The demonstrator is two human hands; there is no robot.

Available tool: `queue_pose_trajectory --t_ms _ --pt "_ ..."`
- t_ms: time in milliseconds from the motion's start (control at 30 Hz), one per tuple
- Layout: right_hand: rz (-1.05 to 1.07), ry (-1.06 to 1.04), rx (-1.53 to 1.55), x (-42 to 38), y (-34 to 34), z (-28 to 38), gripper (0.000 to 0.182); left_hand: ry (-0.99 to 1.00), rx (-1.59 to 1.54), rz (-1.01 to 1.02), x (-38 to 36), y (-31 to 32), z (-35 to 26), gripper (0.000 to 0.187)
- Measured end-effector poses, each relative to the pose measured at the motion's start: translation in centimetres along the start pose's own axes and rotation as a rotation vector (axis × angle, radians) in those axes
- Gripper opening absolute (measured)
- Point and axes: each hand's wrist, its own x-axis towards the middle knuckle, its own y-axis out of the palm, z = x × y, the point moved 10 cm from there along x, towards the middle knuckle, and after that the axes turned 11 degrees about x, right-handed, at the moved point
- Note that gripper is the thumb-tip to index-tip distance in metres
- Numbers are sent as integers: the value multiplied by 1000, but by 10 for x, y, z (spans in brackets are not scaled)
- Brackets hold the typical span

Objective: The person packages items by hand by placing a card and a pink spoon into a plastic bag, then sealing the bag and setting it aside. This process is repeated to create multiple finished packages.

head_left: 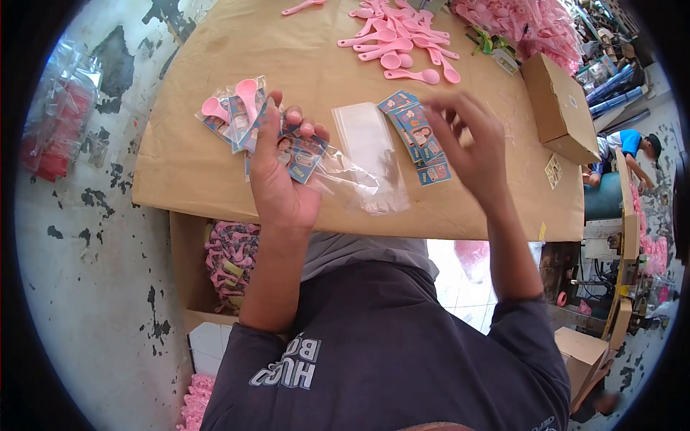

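My left hand (280,179) is palm up, fingers curled around a clear plastic bag (352,172) with a printed blue card (305,158) at its near end. Just beyond that hand lie clear packets with pink measuring spoons (246,97) and blue cards, partly hidden by my fingers. My right hand (471,136) hovers over the right side of a stack of blue cards (417,129), slightly blurred, with fingers bent and apart and nothing visible in them. Between the hands, flat clear bags (366,129) lie on the table.
Loose pink spoons (395,43) are heaped at the far side of the brown-covered table (251,43), with a larger pink pile (525,29) behind. A cardboard box (557,108) stands at the right edge. Packed spoons (231,255) fill a box below. Another person (629,147) bends at far right.
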Motion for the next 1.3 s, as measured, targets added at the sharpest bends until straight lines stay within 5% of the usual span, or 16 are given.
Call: queue_pose_trajectory --t_ms 233,333,600,667,833,933,1300 --pt "344 -242 -470 66 58 -92 31 -30 -9 -5 -11 5 7 28" --pt "403 -213 -435 75 70 -102 35 -20 26 4 -14 -1 8 29" --pt "266 -267 -543 69 40 -65 40 48 41 -5 -4 -11 -4 35" --pt "82 -45 -171 63 7 -31 25 111 14 -20 -2 -17 -12 35" --pt "-294 289 532 -7 -21 -17 22 259 -40 -78 6 -25 -29 34" --pt "-293 474 808 -52 -1 -31 20 295 -64 -86 10 -24 -33 34" --pt "-294 646 1122 -77 64 -35 18 328 50 -53 6 -7 -20 40"
